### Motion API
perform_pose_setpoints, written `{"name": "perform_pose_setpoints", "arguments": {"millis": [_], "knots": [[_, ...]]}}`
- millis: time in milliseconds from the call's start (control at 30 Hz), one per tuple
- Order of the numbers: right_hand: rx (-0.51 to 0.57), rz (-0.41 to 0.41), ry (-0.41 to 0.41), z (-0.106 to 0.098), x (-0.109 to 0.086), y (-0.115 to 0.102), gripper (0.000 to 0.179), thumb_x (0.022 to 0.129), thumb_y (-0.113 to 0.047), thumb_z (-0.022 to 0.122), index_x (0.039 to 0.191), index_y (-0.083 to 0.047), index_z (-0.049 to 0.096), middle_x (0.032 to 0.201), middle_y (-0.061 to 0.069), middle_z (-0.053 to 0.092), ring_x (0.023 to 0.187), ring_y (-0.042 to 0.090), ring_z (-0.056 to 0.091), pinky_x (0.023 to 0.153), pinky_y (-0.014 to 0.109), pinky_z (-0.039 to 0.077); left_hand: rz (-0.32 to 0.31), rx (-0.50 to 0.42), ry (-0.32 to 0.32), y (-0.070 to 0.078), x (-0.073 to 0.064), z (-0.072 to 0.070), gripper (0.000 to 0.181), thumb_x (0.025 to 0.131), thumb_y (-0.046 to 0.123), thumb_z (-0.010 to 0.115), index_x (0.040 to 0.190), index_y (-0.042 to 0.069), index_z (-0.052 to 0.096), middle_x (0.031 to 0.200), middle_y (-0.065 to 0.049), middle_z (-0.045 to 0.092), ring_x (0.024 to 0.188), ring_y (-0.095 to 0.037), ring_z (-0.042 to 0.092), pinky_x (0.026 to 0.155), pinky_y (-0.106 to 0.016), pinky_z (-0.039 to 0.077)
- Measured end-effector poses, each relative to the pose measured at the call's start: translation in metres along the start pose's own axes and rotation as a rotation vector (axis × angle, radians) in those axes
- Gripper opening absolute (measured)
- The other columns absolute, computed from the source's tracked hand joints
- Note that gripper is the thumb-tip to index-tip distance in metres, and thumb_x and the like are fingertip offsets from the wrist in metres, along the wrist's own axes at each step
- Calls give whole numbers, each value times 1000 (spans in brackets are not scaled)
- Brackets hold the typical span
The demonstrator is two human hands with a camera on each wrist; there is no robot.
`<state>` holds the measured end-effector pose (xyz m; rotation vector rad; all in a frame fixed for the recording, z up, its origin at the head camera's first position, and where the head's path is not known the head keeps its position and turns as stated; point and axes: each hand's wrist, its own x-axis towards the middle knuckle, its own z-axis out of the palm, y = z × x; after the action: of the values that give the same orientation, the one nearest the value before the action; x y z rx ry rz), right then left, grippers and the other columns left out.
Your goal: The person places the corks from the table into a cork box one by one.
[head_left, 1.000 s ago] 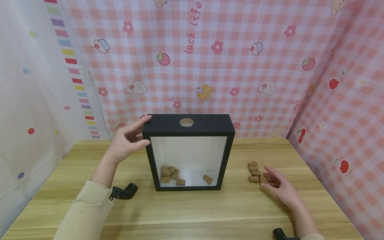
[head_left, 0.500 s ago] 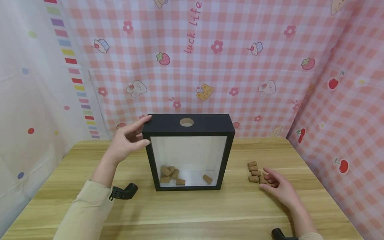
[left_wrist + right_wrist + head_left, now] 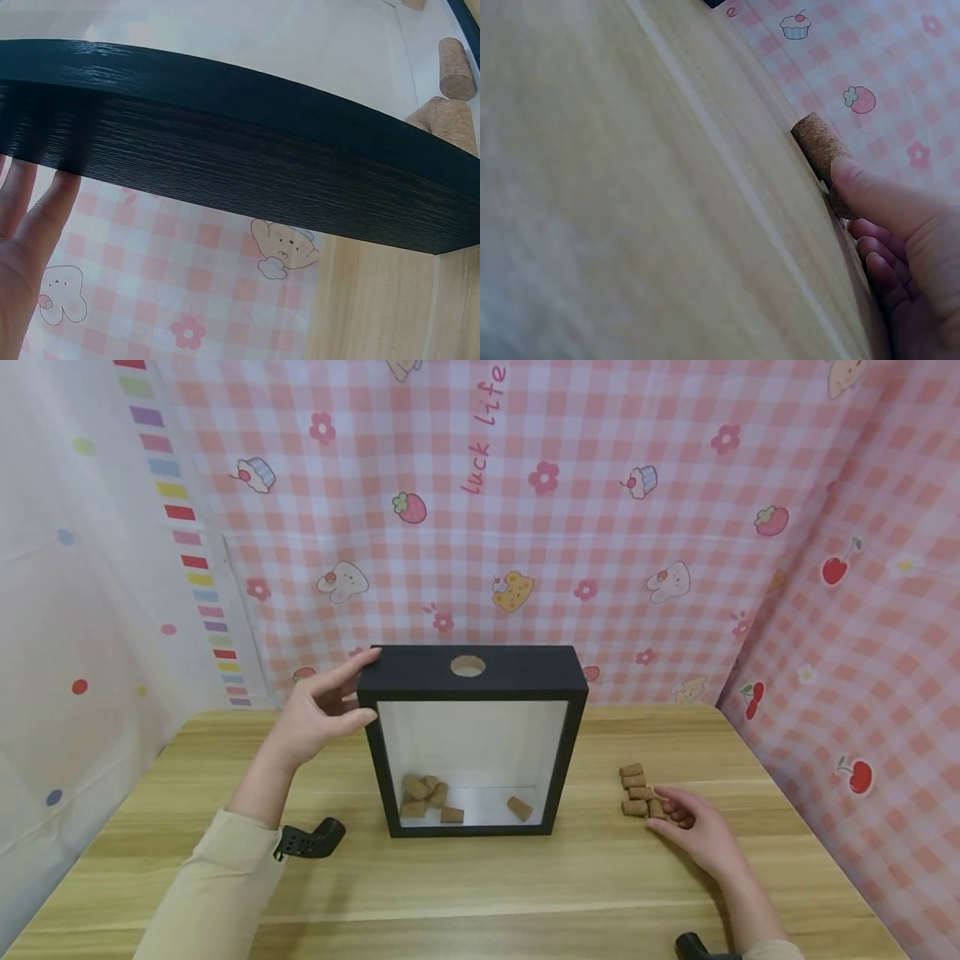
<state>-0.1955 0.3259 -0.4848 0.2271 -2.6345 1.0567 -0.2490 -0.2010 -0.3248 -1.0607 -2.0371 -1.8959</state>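
Observation:
A black box frame (image 3: 472, 672) with a clear front and a round hole in its top stands upright on the table. Inside it, several corks (image 3: 519, 808) lie along the bottom, most heaped at the left. My left hand (image 3: 311, 714) grips the frame's upper left side, thumb at the front edge and fingers at the top and back. To the right of the frame, several corks (image 3: 632, 770) lie grouped on the wood. My right hand (image 3: 697, 831) is at the near end of this group, thumb and forefinger on either side of a cork (image 3: 656, 809); its other fingers are curled behind.
The wooden table (image 3: 480, 893) carries the frame and the loose corks. A pink checked cloth (image 3: 592, 527) hangs behind and on the right, a white dotted cloth (image 3: 90, 593) on the left. Each wrist wears a black camera mount (image 3: 311, 841).
My right hand has moved slightly left, and its forefinger has come down and closed in on the near cork. The left hand and the frame have stayed put.

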Motion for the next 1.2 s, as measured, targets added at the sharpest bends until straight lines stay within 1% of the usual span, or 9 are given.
{"name": "perform_pose_setpoints", "arguments": {"millis": [133, 333, 600, 900, 967, 1033, 1067, 1133, 1200], "knots": [[6, -10, 22, 1, -1, 2, 41, 81, -9, 82, 119, 2, 69, 94, 6, 64, 79, 8, 56, 68, 22, 47, -5, 9, 4, 0, 0, 0, 68, 85, -14, 67, 147, 6, 49, 142, 3, 54, 125, -13, 55, 91, -26, 51], [13, -13, 24, -1, -3, 3, 37, 83, -6, 79, 118, 1, 70, 95, 7, 64, 80, 6, 57, 69, 21, 49, -9, 11, 5, 0, 0, 0, 68, 85, -15, 67, 147, 7, 49, 141, 3, 56, 124, -12, 56, 91, -25, 51], [33, -5, 12, -5, -4, 4, 38, 86, 1, 74, 123, 5, 66, 105, 15, 66, 85, 3, 59, 72, 18, 50, 4, 4, 1, -1, 0, 0, 68, 85, -16, 66, 147, 6, 49, 141, 3, 56, 124, -13, 56, 90, -25, 51], [133, 40, 42, -12, -5, 2, 39, 92, 1, 67, 130, 8, 61, 120, 24, 61, 93, -6, 54, 76, 9, 45, -3, -7, 2, 0, 1, 0, 68, 84, -16, 66, 147, 6, 49, 139, 3, 58, 123, -13, 57, 92, -26, 51], [179, 49, 54, -13, -5, 0, 39, 94, -1, 66, 131, 8, 59, 122, 20, 61, 94, -8, 54, 78, 8, 44, -2, -11, 3, 0, 1, 0, 68, 84, -16, 66, 147, 5, 49, 138, 2, 59, 123, -13, 57, 92, -26, 51], [244, 63, 62, -14, -5, -4, 40, 95, -2, 65, 133, 8, 57, 120, 9, 62, 94, -7, 55, 80, 8, 44, 0, -9, 3, 0, 1, 0, 68, 84, -16, 66, 147, 5, 49, 138, 3, 59, 123, -13, 57, 92, -26, 51], [304, 84, 60, -15, -6, -7, 41, 96, -3, 64, 134, 8, 56, 118, 4, 62, 94, -6, 55, 81, 9, 45, -1, -7, 3, -1, 1, 0, 68, 84, -16, 66, 147, 5, 49, 138, 3, 59, 123, -13, 57, 91, -26, 51], [338, 96, 66, -17, -5, -12, 41, 97, -6, 64, 136, 6, 56, 114, -7, 60, 94, -4, 55, 81, 9, 44, -1, -3, 1, -1, 1, -1, 68, 85, -16, 66, 147, 6, 49, 138, 3, 58, 123, -13, 57, 90, -26, 51], [337, 89, 75, -20, -3, -18, 41, 97, -7, 64, 136, 4, 56, 112, -13, 59, 95, -3, 55, 81, 9, 45, -4, -3, 0, -1, 1, -1, 68, 85, -15, 66, 147, 6, 49, 138, 3, 58, 122, -13, 57, 90, -26, 52]]}}
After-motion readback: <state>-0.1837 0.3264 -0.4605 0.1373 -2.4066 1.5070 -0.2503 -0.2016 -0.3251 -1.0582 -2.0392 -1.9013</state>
